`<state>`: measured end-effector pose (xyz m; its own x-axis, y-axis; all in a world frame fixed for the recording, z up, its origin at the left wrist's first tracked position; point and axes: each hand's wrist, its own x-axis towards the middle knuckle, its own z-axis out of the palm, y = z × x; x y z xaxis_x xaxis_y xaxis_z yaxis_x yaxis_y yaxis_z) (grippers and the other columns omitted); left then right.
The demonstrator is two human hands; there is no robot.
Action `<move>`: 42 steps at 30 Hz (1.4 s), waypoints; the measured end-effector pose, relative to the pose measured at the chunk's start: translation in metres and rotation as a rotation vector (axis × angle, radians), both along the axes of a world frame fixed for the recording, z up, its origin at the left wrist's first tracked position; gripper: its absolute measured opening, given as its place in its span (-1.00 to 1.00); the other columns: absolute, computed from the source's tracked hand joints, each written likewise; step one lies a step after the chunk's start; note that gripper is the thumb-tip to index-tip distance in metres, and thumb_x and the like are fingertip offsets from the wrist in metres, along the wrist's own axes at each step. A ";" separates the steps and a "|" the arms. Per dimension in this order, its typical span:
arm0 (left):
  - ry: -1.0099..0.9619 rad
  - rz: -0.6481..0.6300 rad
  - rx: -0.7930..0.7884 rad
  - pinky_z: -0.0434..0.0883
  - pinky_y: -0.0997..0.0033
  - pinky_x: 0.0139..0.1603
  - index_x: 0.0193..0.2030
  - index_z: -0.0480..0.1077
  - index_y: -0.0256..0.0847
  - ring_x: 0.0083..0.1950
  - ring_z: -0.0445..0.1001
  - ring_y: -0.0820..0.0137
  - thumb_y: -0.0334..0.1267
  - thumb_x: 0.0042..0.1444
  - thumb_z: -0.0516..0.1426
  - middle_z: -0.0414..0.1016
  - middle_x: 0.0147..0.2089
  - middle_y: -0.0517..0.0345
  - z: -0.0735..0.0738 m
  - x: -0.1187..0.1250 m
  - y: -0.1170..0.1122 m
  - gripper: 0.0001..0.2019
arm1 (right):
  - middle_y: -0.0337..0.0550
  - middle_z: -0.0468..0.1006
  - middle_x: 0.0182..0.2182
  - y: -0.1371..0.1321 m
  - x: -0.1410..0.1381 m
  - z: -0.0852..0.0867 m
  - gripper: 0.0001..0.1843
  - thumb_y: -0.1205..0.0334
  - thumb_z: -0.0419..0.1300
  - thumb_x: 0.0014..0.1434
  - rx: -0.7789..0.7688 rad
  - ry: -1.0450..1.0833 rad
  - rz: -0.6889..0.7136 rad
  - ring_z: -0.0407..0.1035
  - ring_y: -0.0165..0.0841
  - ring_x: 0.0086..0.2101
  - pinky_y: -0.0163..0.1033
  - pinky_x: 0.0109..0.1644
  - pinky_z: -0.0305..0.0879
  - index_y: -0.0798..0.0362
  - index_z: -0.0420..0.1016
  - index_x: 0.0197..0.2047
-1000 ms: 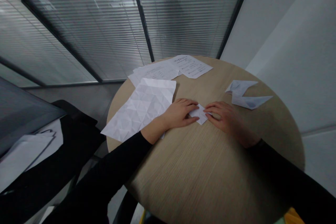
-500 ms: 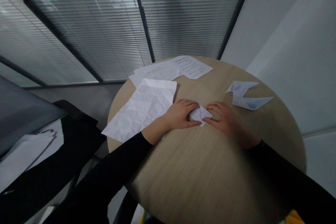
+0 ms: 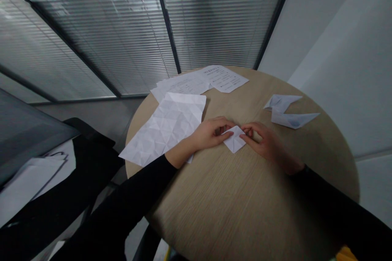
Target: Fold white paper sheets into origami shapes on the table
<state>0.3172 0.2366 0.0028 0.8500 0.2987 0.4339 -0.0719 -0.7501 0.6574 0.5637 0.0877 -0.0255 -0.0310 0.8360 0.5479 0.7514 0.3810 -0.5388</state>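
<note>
Near the middle of the round table is a small folded white paper (image 3: 234, 142), diamond-shaped with a crease down its face. My left hand (image 3: 212, 132) grips its left edge, thumb on top and fingers curled behind. On the opposite side my right hand (image 3: 260, 138) pinches the right edge between thumb and fingertips. The far corner of the folded paper is partly hidden by the fingers. Left of my left hand lies a large creased white sheet (image 3: 171, 120), covered in fold lines; my left forearm crosses over its lower right part.
Printed sheets (image 3: 223, 78) overlap at the table's far edge. A folded paper piece (image 3: 290, 118) with pointed ends sits at the right. The wooden table (image 3: 214, 200) has a curved edge. At the left, papers (image 3: 33, 175) rest on a black chair. Blinds (image 3: 122, 28) cover the glass behind.
The folded paper has been turned or refolded and now shows a diamond face pointing toward me. My fingers have curled in, with both thumbs now on its top.
</note>
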 end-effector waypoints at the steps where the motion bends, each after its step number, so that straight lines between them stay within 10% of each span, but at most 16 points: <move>1: -0.024 -0.004 -0.033 0.53 0.32 -0.09 0.20 0.67 -0.17 -0.15 0.61 0.34 0.01 0.61 0.24 0.69 -0.08 0.03 0.001 0.000 -0.001 -0.67 | -0.15 0.71 -0.24 -0.001 -0.002 0.002 -0.92 0.17 0.39 0.51 0.003 0.013 0.003 0.60 -0.15 -0.26 0.00 -0.08 0.57 -0.13 0.63 0.04; 14: -0.030 0.013 -0.305 0.29 0.45 -0.32 0.03 0.71 -0.21 -0.34 0.38 0.45 -0.01 0.44 0.36 0.48 -0.34 0.23 0.000 0.005 -0.008 -0.71 | -0.22 0.60 -0.34 -0.003 -0.013 0.010 -0.79 0.16 0.38 0.54 -0.101 0.050 0.055 0.51 -0.23 -0.31 -0.07 -0.16 0.37 -0.10 0.56 -0.21; 42: 0.046 0.117 -0.194 0.28 0.42 -0.30 -0.32 0.45 -0.15 -0.35 0.37 0.47 -0.20 0.11 0.28 0.47 -0.35 0.27 0.010 0.004 -0.015 -0.88 | -0.18 0.63 -0.30 -0.003 -0.017 0.019 -0.83 0.21 0.34 0.56 -0.103 0.024 0.144 0.50 -0.19 -0.24 -0.01 -0.08 0.37 -0.10 0.58 -0.17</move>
<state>0.3215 0.2213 0.0124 0.8222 0.4705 0.3203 0.0414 -0.6107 0.7908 0.5470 0.0845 -0.0067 -0.1423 0.8758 0.4612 0.6797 0.4252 -0.5977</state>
